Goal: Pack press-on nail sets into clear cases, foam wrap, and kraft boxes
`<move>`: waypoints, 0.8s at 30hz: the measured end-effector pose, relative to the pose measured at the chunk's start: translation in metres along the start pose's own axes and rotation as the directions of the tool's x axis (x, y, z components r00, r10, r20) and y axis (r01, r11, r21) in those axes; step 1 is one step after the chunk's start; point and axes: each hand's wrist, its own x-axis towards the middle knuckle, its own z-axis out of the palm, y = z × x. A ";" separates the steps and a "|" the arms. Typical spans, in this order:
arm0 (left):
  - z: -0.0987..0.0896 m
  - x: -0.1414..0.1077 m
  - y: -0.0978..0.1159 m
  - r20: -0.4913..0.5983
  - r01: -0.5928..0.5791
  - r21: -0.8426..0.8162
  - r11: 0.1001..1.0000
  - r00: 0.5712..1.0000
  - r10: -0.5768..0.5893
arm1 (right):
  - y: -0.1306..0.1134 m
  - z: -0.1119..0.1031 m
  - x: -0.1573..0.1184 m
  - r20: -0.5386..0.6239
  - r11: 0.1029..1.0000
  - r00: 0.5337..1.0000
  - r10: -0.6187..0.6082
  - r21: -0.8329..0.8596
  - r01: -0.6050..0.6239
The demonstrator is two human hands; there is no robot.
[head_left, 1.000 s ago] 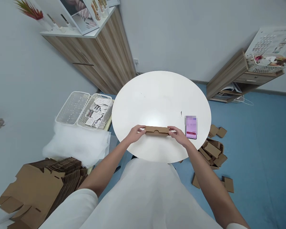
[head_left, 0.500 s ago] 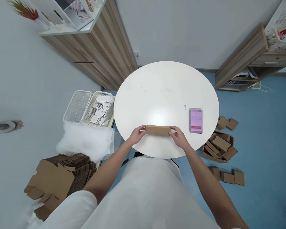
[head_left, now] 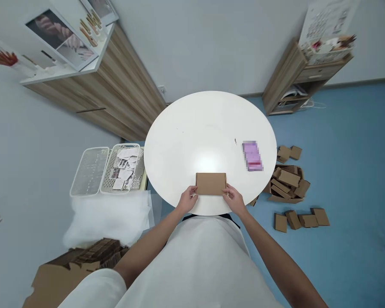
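A small closed cardboard box (head_left: 211, 183) is at the near side of the round white table (head_left: 179, 141), its broad brown face turned up toward me. My left hand (head_left: 188, 199) grips its near left corner between thumb and fingers. At the opposite end, my right hand (head_left: 234, 199) pinches the near right corner the same way. Whether the box rests fully on the tabletop or is slightly lifted, I cannot tell. To the right on the table lies a pixelated purple item (head_left: 253, 156), apart from both hands.
On the left stand a white basket of paper slips (head_left: 137, 171), an emptier white basket (head_left: 89, 171), white packing sheets (head_left: 105, 218) and flat cardboard blanks (head_left: 57, 278). Several folded boxes (head_left: 309, 220) and a carton full of boxes (head_left: 285, 199) are on the blue floor at right.
The box has turned from showing a narrow side to showing its broad face, with both hands still on its ends. My view has shifted, so the surroundings sit differently in the picture.
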 end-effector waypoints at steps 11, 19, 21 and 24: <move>-0.017 0.023 0.007 0.000 0.008 0.048 0.999 1.000 -0.008 | -0.033 -0.016 0.005 -0.049 0.956 0.961 0.272 -0.102 -0.276; -0.013 0.025 0.001 0.022 -0.072 0.149 0.986 0.997 0.070 | -0.030 0.025 -0.012 -0.045 0.963 0.980 0.196 -0.180 -0.201; -0.016 0.025 -0.001 0.070 -0.123 0.143 0.982 0.991 0.114 | -0.027 0.025 -0.016 -0.039 0.967 0.979 0.198 -0.155 -0.201; -0.019 0.025 -0.001 0.130 -0.171 0.127 0.977 0.979 0.154 | -0.026 0.020 -0.019 -0.049 0.963 0.968 0.245 -0.101 -0.248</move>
